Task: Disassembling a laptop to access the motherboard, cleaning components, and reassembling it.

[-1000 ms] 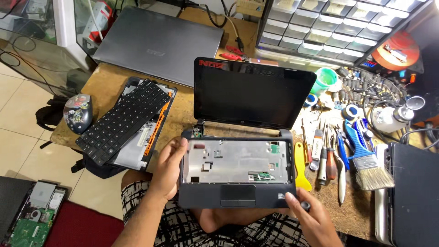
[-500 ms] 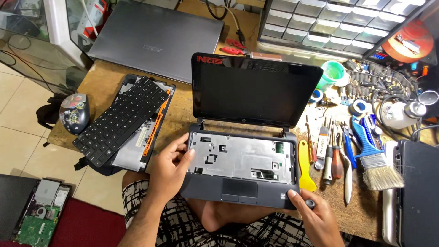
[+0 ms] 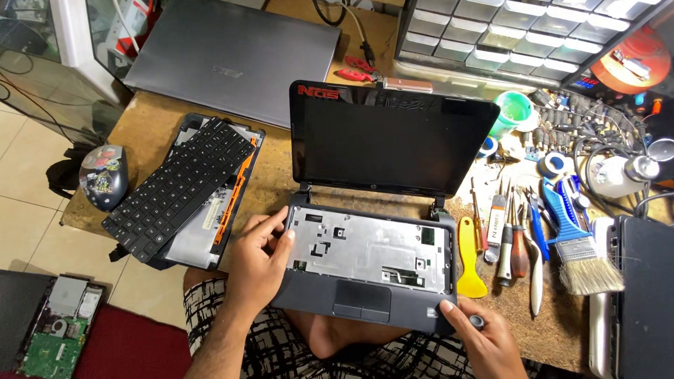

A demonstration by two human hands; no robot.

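Observation:
A small black laptop (image 3: 365,302) lies open at the table's front edge, with its keyboard removed and the silver metal tray (image 3: 365,249) bare. Its dark screen (image 3: 382,140) stands upright. My left hand (image 3: 260,263) grips the base's left edge, fingertips on the tray's upper left corner. My right hand (image 3: 484,337) is at the front right corner, thumb pressed on the palm rest, fingers closed round a small dark round-capped tool (image 3: 476,322). The removed black keyboard (image 3: 175,186) lies to the left on another opened laptop base.
A closed grey laptop (image 3: 232,60) lies behind. Right of the small laptop are a yellow pry tool (image 3: 470,263), screwdrivers (image 3: 516,238), a blue-handled brush (image 3: 576,245) and a green cup (image 3: 514,109). Parts drawers (image 3: 505,35) stand at the back, a mouse (image 3: 102,175) at the far left.
My left hand has slid a little up the base's left edge toward the hinge. The right hand stays at the front right corner; the view has shifted slightly.

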